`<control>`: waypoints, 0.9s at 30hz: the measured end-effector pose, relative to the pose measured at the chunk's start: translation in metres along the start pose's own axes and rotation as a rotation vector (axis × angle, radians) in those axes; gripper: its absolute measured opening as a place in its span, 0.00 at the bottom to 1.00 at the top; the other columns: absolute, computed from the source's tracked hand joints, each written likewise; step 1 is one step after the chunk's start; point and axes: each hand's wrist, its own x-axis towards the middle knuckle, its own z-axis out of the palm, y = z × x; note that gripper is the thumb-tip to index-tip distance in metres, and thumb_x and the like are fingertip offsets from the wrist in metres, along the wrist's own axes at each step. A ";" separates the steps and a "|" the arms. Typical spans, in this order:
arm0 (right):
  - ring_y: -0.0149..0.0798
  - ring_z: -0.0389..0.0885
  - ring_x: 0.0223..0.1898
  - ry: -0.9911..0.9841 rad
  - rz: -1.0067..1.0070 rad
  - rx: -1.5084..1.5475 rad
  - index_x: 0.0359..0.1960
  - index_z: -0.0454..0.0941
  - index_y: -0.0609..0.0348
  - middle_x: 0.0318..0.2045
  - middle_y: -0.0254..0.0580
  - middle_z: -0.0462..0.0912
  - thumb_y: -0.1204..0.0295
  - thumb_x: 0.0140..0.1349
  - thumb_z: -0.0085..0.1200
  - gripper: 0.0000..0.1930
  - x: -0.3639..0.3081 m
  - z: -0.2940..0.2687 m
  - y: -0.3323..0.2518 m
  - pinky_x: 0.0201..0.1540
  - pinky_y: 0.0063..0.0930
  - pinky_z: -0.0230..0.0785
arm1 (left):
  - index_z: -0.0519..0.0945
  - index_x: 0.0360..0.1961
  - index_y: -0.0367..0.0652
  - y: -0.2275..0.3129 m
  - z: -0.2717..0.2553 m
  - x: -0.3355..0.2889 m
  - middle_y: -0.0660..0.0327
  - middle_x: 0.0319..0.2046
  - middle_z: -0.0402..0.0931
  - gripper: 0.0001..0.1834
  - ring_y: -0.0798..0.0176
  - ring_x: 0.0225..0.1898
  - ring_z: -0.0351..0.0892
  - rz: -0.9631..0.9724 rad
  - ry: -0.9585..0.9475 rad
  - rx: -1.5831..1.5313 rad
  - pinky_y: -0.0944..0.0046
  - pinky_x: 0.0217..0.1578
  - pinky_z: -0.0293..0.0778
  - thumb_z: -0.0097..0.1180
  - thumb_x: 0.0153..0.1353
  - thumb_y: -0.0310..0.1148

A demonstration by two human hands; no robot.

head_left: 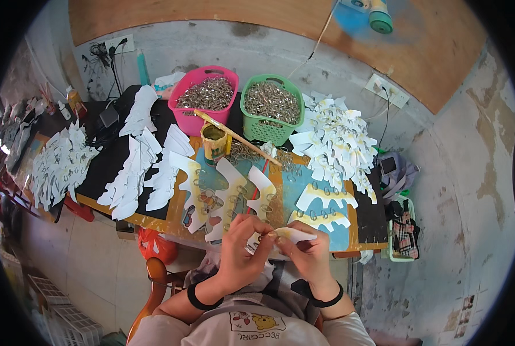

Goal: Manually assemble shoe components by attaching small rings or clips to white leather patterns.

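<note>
My right hand (308, 254) pinches a white scalloped cut piece (295, 234) with a yellowish stain along it, close to my body at the table's front edge. My left hand (244, 254) is closed with thumb and fingertips together at the same piece; whether a ring is between them is hidden. Just beyond lie similar white pieces, one (229, 199) in the middle and one (263, 193) to its right, with wire rings along their notched edges. Two more ringed pieces, the farther one (326, 197) above the nearer (319, 219), lie right of my hands.
A pink basket (179, 98) and a green basket (269, 131) hold many metal rings. Before them stands a glue-smeared can (214, 151) with a wooden stick (240, 138) across it. White pieces are heaped at right (338, 135), stacked at left (131, 173), and piled farther left (61, 164).
</note>
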 end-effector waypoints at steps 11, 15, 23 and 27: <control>0.21 0.77 0.29 0.093 -0.005 0.135 0.41 0.81 0.66 0.29 0.31 0.82 0.71 0.67 0.58 0.09 -0.009 0.008 0.014 0.31 0.16 0.68 | 0.77 0.36 0.35 -0.017 0.003 -0.006 0.61 0.35 0.77 0.04 0.67 0.40 0.73 -0.265 -0.078 -0.430 0.64 0.47 0.67 0.57 0.65 0.26; 0.22 0.77 0.29 0.176 0.072 0.353 0.42 0.82 0.67 0.30 0.32 0.83 0.70 0.67 0.59 0.11 -0.010 0.008 0.020 0.31 0.17 0.69 | 0.76 0.42 0.31 -0.026 -0.002 -0.002 0.59 0.41 0.76 0.13 0.68 0.43 0.72 -0.437 -0.166 -0.705 0.69 0.47 0.67 0.57 0.67 0.33; 0.29 0.80 0.32 0.212 0.040 0.248 0.47 0.80 0.69 0.36 0.40 0.84 0.66 0.68 0.57 0.16 -0.015 -0.002 0.034 0.32 0.23 0.71 | 0.80 0.34 0.33 -0.012 -0.005 0.000 0.57 0.27 0.78 0.09 0.65 0.30 0.75 -0.186 -0.279 -0.158 0.65 0.34 0.70 0.62 0.62 0.30; 0.40 0.80 0.44 0.050 0.037 0.663 0.58 0.70 0.71 0.50 0.50 0.79 0.55 0.67 0.51 0.29 -0.004 -0.025 0.027 0.43 0.34 0.73 | 0.78 0.27 0.36 -0.011 -0.004 0.002 0.57 0.23 0.76 0.05 0.59 0.26 0.74 -0.043 -0.204 -0.040 0.61 0.36 0.67 0.61 0.59 0.23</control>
